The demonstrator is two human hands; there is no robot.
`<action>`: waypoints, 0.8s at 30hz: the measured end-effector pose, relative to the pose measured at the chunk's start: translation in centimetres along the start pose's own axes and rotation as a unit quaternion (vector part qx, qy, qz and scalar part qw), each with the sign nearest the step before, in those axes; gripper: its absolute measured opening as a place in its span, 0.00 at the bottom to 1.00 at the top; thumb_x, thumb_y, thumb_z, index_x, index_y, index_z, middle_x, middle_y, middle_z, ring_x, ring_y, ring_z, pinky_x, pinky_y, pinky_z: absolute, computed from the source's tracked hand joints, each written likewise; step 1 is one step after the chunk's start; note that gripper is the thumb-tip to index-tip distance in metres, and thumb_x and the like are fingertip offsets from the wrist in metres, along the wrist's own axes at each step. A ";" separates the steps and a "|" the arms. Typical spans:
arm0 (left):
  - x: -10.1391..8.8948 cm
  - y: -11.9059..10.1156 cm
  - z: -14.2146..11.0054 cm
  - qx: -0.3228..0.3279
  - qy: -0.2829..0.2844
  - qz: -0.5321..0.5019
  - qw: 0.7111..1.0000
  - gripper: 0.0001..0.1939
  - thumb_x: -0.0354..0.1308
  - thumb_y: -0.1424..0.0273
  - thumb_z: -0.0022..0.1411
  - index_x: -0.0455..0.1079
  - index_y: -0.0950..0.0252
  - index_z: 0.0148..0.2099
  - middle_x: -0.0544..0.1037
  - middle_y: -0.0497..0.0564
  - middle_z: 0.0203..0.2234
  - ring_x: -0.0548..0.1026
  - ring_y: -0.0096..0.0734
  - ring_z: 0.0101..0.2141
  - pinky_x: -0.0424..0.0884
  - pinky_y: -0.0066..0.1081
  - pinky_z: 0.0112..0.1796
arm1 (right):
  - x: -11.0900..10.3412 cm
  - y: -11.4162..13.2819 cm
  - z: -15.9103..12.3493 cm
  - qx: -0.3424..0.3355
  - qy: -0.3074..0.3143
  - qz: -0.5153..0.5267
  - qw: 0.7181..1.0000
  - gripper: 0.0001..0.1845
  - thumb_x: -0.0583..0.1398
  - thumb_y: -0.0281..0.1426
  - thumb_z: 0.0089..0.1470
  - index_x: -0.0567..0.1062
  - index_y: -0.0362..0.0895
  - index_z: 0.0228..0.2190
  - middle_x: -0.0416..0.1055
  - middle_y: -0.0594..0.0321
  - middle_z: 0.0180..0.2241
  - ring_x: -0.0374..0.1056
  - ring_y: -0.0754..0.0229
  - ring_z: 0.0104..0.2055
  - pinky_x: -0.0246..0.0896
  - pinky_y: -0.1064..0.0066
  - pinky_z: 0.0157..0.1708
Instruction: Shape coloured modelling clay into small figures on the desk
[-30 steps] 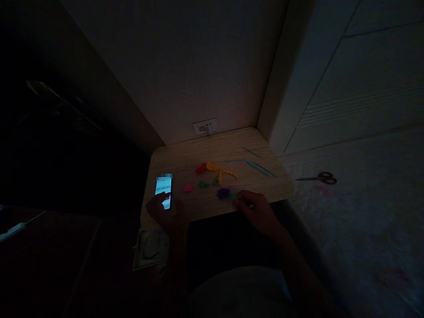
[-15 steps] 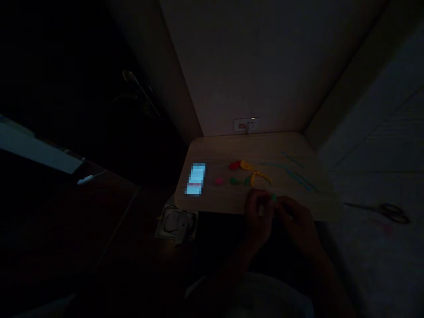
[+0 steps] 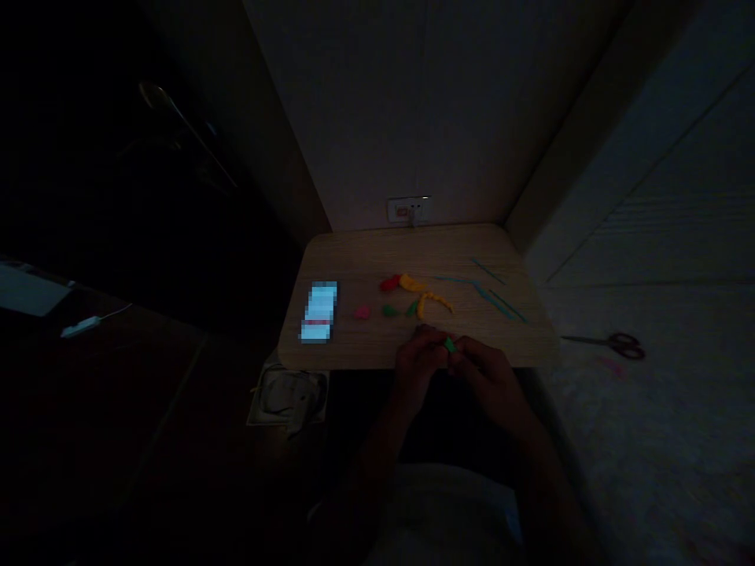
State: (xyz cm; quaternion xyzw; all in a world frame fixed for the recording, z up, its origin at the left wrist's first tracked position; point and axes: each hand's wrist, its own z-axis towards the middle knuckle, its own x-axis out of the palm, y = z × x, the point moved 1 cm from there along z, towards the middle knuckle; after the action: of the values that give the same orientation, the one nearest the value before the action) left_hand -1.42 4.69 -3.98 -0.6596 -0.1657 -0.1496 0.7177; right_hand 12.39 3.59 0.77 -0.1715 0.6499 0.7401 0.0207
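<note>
In the dim light my left hand (image 3: 418, 363) and my right hand (image 3: 488, 373) meet over the table's front edge. Between their fingertips shows a small piece of green modelling clay (image 3: 450, 344), pinched from both sides. The purple clay lump seen earlier cannot be made out; my left fingers cover that area. Just beyond my hands lie a ridged yellow clay strip (image 3: 436, 299), a green clay piece (image 3: 412, 309) touching it, another green clay piece (image 3: 389, 310) and a pink clay lump (image 3: 362, 313). Farther back, red clay (image 3: 390, 283) touches orange-yellow clay (image 3: 411, 283).
A lit phone (image 3: 319, 312) lies at the left of the wooden table (image 3: 354, 350). Thin blue tools (image 3: 492, 300) lie at the right. Scissors (image 3: 625, 346) rest on the pale surface beyond. A box with a cord (image 3: 289, 397) stands below left; a wall socket (image 3: 409, 209) is behind.
My left hand has left the phone and come over to my right hand, closing on the clay there. The phone screen is uncovered. The head view has shifted.
</note>
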 end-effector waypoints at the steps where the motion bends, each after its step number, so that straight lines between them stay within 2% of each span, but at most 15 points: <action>1: -0.2 0.1 0.0 -0.002 -0.001 -0.004 1.000 0.17 0.73 0.54 0.53 0.83 0.61 0.38 0.77 0.51 0.34 0.75 0.34 0.38 0.73 0.32 0.40 | 0.0 0.2 0.0 -0.003 0.005 -0.002 1.000 0.16 0.58 0.38 0.65 0.73 0.45 0.27 0.70 0.65 0.25 0.66 0.60 0.29 0.58 0.69 0.31; 6: -0.4 -0.1 0.0 -0.016 -0.027 -0.017 0.999 0.16 0.73 0.55 0.52 0.81 0.62 0.35 0.76 0.50 0.32 0.74 0.33 0.37 0.72 0.31 0.39 | 0.2 0.5 0.0 0.002 0.006 -0.012 1.000 0.14 0.59 0.37 0.65 0.74 0.45 0.29 0.72 0.65 0.26 0.67 0.60 0.30 0.59 0.70 0.32; 10: -0.1 -0.3 0.0 -0.032 -0.055 -0.042 0.997 0.18 0.73 0.54 0.52 0.79 0.63 0.38 0.78 0.49 0.32 0.74 0.30 0.34 0.72 0.31 0.38 | 0.1 0.0 0.0 0.019 -0.017 -0.005 1.000 0.09 0.61 0.36 0.63 0.77 0.45 0.35 0.76 0.63 0.30 0.71 0.58 0.33 0.63 0.69 0.34; 14: -0.1 -0.1 0.0 -0.034 -0.058 -0.070 0.995 0.18 0.73 0.56 0.52 0.78 0.62 0.39 0.78 0.48 0.32 0.74 0.28 0.31 0.71 0.30 0.37 | 0.1 -0.3 0.0 0.004 -0.030 0.002 1.000 0.09 0.59 0.36 0.64 0.78 0.45 0.36 0.78 0.61 0.31 0.73 0.57 0.33 0.65 0.69 0.34; 19: -0.5 0.1 0.0 -0.008 -0.082 -0.012 0.997 0.17 0.73 0.55 0.53 0.79 0.62 0.37 0.79 0.50 0.36 0.76 0.32 0.37 0.73 0.31 0.41 | 0.4 -0.4 0.0 0.020 -0.072 0.021 0.997 0.09 0.61 0.38 0.64 0.78 0.46 0.37 0.80 0.60 0.32 0.75 0.57 0.34 0.67 0.69 0.32; 24: -0.6 -0.3 -0.1 0.043 -0.052 0.041 0.997 0.13 0.72 0.57 0.56 0.81 0.61 0.37 0.80 0.50 0.34 0.77 0.33 0.38 0.72 0.30 0.42 | 0.6 -0.7 0.0 0.021 -0.106 0.038 0.993 0.09 0.64 0.39 0.61 0.79 0.46 0.37 0.78 0.60 0.31 0.74 0.57 0.33 0.68 0.70 0.31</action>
State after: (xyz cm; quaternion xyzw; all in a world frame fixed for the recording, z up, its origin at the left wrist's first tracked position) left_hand -2.11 4.55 -3.94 -0.6416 -0.1816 -0.0782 0.7411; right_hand 12.00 3.61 -0.03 -0.0668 0.6654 0.7406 0.0650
